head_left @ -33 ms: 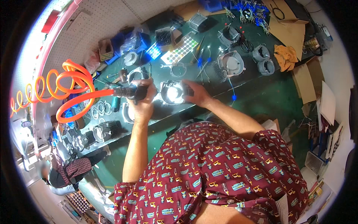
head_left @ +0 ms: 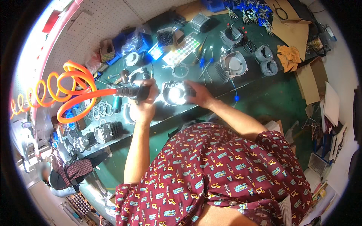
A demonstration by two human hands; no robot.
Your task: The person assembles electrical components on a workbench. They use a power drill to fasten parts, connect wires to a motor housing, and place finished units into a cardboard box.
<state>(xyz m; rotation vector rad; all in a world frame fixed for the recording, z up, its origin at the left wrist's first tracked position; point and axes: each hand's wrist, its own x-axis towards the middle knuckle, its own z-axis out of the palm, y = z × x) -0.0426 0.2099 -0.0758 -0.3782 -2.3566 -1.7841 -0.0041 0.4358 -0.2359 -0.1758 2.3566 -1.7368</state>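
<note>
metal housing (head_left: 174,93) lies left of the right grip (head_left: 199,95), touching it.

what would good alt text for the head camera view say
A person's left hand grips a dark tool on a coiled orange hose, while the right hand touches a brightly lit metal housing on a cluttered green workbench.

Left hand (head_left: 147,104) round dark tool (head_left: 136,92) on orange hose (head_left: 102,92); right hand (head_left: 201,96) apparently touching glare-lit housing (head_left: 173,93).
</note>
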